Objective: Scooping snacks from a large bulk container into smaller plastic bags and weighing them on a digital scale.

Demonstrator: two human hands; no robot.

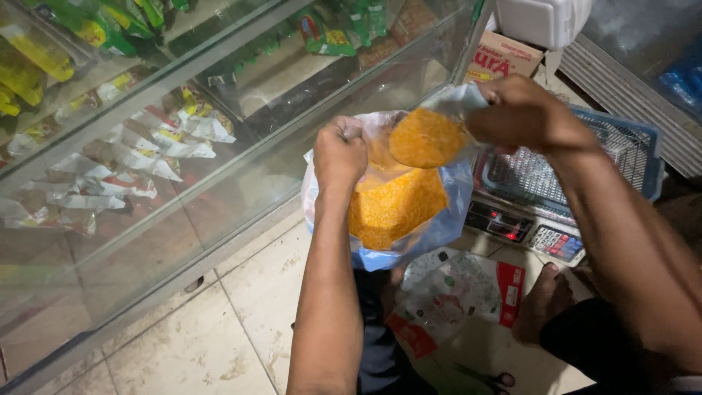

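Head view shows the left hand [338,153] gripping the big bag [398,208] at 12 o'clock, right hand [523,113] pinching a small bag [428,137] (full of orange grains); best held steady over it.

Orange grain bag [398,208] (both hands)

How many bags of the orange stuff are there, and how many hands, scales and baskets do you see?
Bags of orange grains: 2, the big bag gripped by the left hand, and the small bag held by the right hand
Hands: 2
Weighing scales: 1
Blue baskets: 1
Total: 6
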